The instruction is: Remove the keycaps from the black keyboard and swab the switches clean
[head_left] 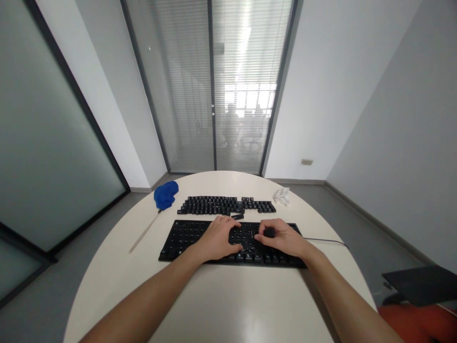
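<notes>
A black keyboard (pixel 185 238) lies across the table in front of me, with many of its keycaps off. My left hand (pixel 217 238) rests over its middle, thumb and fingers spread apart and touching it. My right hand (pixel 282 236) is closed over the right part of the keyboard. Between its thumb and fingers is a small black-handled keycap puller (pixel 269 232), its thin tip at the keys and partly hidden. Behind the keyboard, loose black keycaps (pixel 210 206) are laid out in keyboard-like rows. One long keycap (pixel 237 216) sits apart, just beyond my left fingertips.
At the left of the round cream table (pixel 250 295) lie a blue cloth (pixel 166 194) and a thin brush-like stick (pixel 144 232). Crumpled white tissue (pixel 282 196) is at the back right. The keyboard's cable (pixel 326 239) runs off to the right, near a chair (pixel 421 324).
</notes>
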`<action>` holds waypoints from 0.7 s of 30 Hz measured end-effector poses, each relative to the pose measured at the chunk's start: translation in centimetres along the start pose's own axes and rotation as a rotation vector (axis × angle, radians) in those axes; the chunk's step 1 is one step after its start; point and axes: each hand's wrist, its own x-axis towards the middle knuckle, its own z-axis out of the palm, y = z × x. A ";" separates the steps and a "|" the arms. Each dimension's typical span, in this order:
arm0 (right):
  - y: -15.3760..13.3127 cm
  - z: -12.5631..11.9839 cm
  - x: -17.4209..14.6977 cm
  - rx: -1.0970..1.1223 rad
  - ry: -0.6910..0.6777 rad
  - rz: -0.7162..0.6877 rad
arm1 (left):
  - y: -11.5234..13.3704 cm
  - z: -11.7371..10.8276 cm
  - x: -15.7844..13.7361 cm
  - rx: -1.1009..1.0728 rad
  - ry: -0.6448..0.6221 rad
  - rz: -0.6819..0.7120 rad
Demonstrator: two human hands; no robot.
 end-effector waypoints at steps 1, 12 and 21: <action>0.0 0.0 0.0 0.002 -0.003 0.001 | 0.2 0.1 0.0 0.014 0.000 -0.018; 0.3 -0.2 -0.1 -0.014 0.008 0.007 | 1.7 1.1 0.7 0.078 -0.014 -0.183; 0.0 -0.6 -0.4 0.087 0.068 0.088 | 1.8 2.0 0.6 0.108 0.050 -0.169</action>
